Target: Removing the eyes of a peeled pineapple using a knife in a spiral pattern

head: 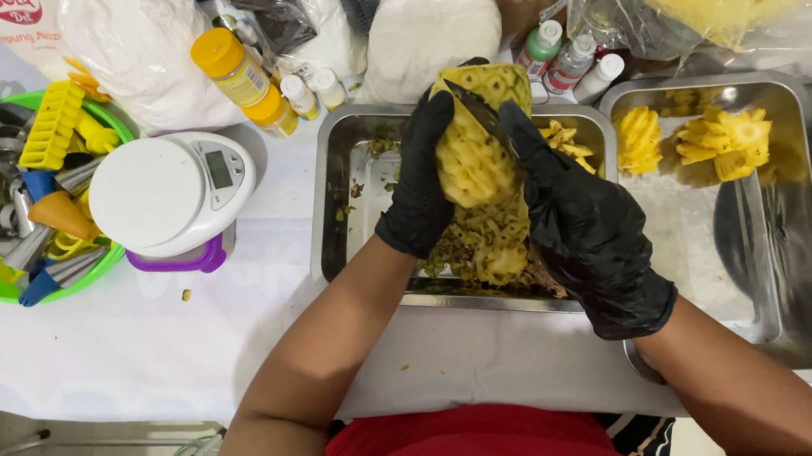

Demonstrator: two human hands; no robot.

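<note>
Left hand [418, 181], black-gloved: grip clenched round the left flank of a peeled pineapple [475, 155], held upright over a steel tray [337, 190]. Right hand [582, 230], black-gloved: grip closed on a knife [476, 108], blade laid diagonally across the fruit's upper right side. Peel scraps [489, 249] lie under the grip in the tray. Right of the grip, a second steel tray [807, 216] holds cut pineapple pieces [719, 140]. Left of it, a white kitchen scale [171, 187] on the surface [117, 349].
</note>
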